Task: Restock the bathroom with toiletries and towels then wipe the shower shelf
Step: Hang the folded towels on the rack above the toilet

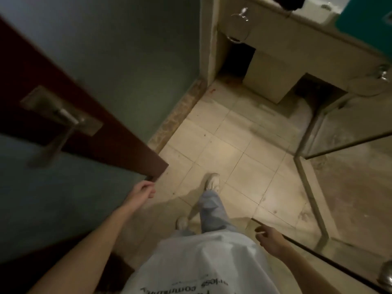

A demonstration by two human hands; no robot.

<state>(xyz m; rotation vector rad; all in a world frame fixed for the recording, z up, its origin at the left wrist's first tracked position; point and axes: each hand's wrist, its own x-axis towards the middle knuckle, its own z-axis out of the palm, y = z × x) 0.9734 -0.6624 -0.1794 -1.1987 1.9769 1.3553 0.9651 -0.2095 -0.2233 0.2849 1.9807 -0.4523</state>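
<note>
Underfoot, pale square floor tiles fill the middle of the bathroom, with a person standing on them at the near edge. At the left stands the door, its dark red-brown edge slanting from far left down to a corner near the person. A metal lever handle on that edge points near and left.

At the right is the shower enclosure, a set of glass panels. Its long metal frame post runs from far to near along the floor line. A second glass sheet lies nearer, its dark edge slanting toward the near right corner. Any shelf behind the glass is too blurred to make out.

Along the far wall sits a beige vanity with dark openings beneath it. A towel ring hangs on its left end.

The person wears a white shirt, light trousers and pale shoes, with one foot ahead of the other.

The left hand reaches out just beside the door's lower corner, fingers loosely curled and gripping nothing. Whether it touches the door I cannot tell.

The right hand hangs over the near glass edge. Its forefinger stretches to the far left, its other fingers are loosely bent, and it holds nothing I can see.
</note>
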